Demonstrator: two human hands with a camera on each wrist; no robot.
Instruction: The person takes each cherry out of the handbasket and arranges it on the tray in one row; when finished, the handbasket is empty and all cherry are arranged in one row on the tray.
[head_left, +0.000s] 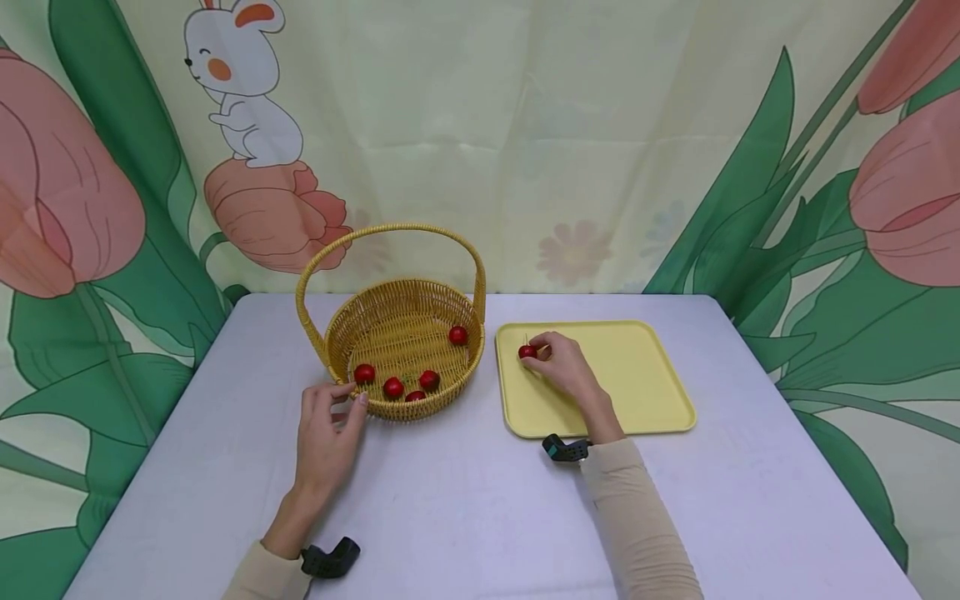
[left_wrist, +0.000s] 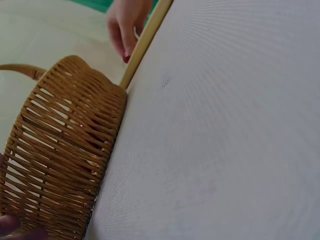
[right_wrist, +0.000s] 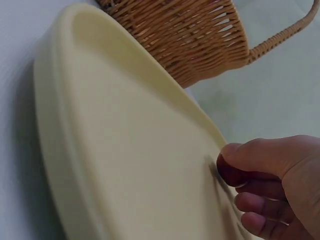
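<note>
A round wicker basket [head_left: 405, 408] with a tall arched handle stands on the left of the table, several red cherries [head_left: 393, 387] lying inside it. At its near left rim my left hand [head_left: 327, 433] grips the edge between thumb and fingers; only fingertips [left_wrist: 9, 225] show in the left wrist view. Over the far left corner of a yellow tray [head_left: 607, 383], my right hand [head_left: 566, 367] pinches a single cherry [head_left: 527, 352] with a thin stem. The right wrist view has this cherry [right_wrist: 231, 172] between thumb and fingers, close above the tray surface.
A white cloth [head_left: 465, 508] covers the table. Behind it hangs a curtain [head_left: 600, 150] printed with tulips and a rabbit. The basket handle [head_left: 390, 227] arches high over the basket. A narrow gap separates basket and tray.
</note>
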